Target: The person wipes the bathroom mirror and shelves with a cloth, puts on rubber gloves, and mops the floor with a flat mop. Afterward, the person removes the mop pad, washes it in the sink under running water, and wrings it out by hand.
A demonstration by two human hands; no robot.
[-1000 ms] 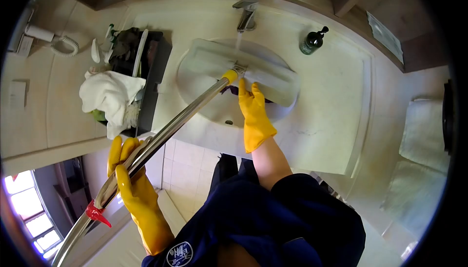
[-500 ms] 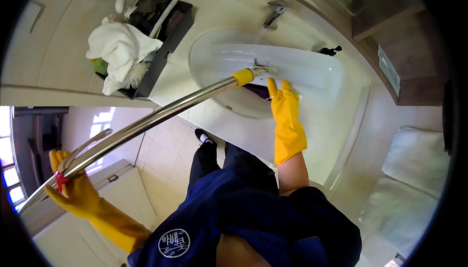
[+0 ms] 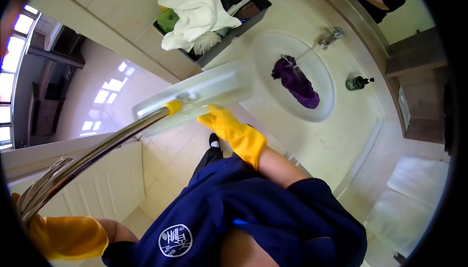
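Note:
A flat mop with a shiny metal pole slants across the left side. A yellow collar joins the pole to its wide, pale, glossy mop head, which hovers over the floor beside the counter. My left hand, in a yellow rubber glove, is around the pole at the lower left; most of its fingers are hidden or out of frame. My right hand, gloved alike, has its fingers stretched out at the near edge of the mop head. Wet purple cloth lies in the oval sink.
Water runs from the tap onto the cloth. A dark caddy on the counter holds a white towel and other cloths. A dark bottle lies by the sink. Folded white towels hang at the right. A mirror shows a gloved person.
The mop head has moved left, from above the sink to beyond the counter edge, and my right hand has followed. The purple cloth now shows fully. My left hand is lower, with the view turned.

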